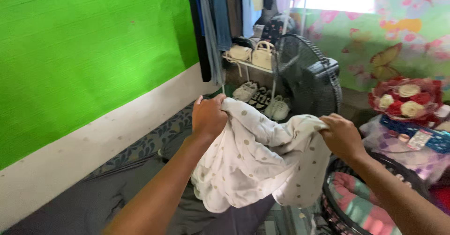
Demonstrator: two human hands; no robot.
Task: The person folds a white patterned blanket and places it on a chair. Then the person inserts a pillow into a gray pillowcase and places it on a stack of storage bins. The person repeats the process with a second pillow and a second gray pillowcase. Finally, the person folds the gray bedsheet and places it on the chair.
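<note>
I hold up a white garment with beige dots (255,160) between both hands. My left hand (207,118) grips its top edge on the left, fingers closed over the cloth. My right hand (342,136) pinches the top edge on the right. The cloth sags between the hands and hangs down in folds over a dark grey mattress (117,197).
A black standing fan (307,75) stands just behind the garment. A dark laundry basket (347,197) with striped cloth sits at lower right. Hanging clothes (225,14), bags and shoes (262,99) line the back. A red and white flower bouquet (405,99) is at right, a green wall (84,52) at left.
</note>
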